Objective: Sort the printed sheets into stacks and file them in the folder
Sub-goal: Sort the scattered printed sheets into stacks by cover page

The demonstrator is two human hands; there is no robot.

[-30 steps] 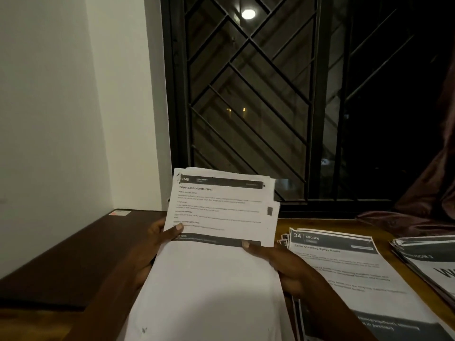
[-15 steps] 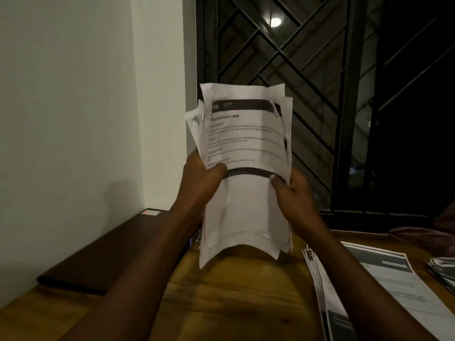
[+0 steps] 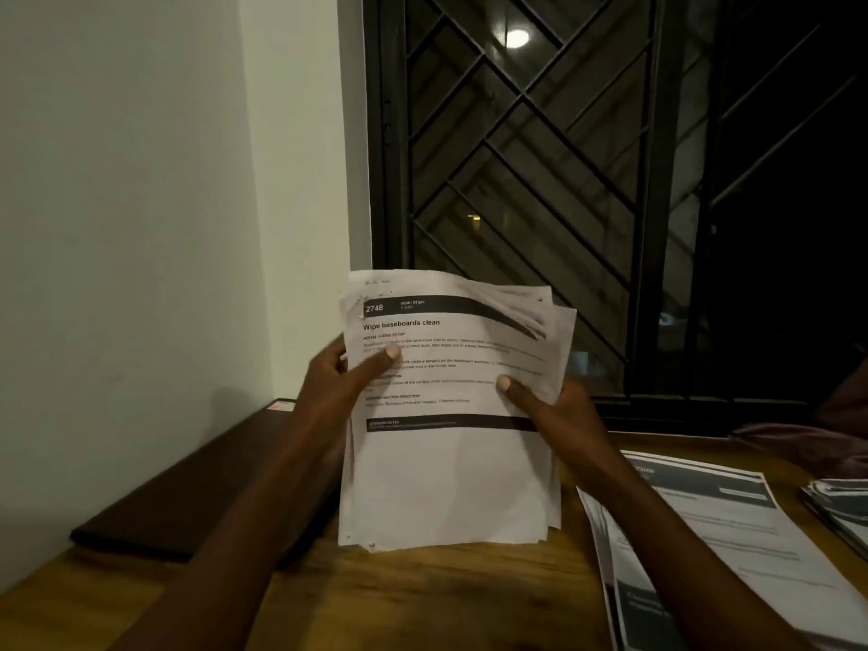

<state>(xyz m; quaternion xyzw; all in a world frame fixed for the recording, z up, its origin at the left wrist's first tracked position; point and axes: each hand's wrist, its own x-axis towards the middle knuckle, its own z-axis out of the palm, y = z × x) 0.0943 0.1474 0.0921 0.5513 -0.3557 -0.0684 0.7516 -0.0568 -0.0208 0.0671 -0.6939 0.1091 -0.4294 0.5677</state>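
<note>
Left hand (image 3: 336, 380) and right hand (image 3: 552, 404) hold sheets (image 3: 451, 481) upright, long axis vertical.

**Held stack** (image 3: 451, 462), centre: white sheets with black print, a black band carrying white figures across the top, and a second black band below the text.
**Bench** (image 3: 422, 603), lower frame: warm brown with darker grain streaks.
**Flat case** (image 3: 188, 491), lower left: dark brown, with a small pink label (image 3: 280, 406) at its far corner.
**Flat stack** (image 3: 728, 533), lower right: white with dark grey bands.
**Window grille** (image 3: 516, 157), upper right: black bars in a diagonal, chevron-like pattern.
**Wall** (image 3: 141, 180), left: pale off-white.
</note>
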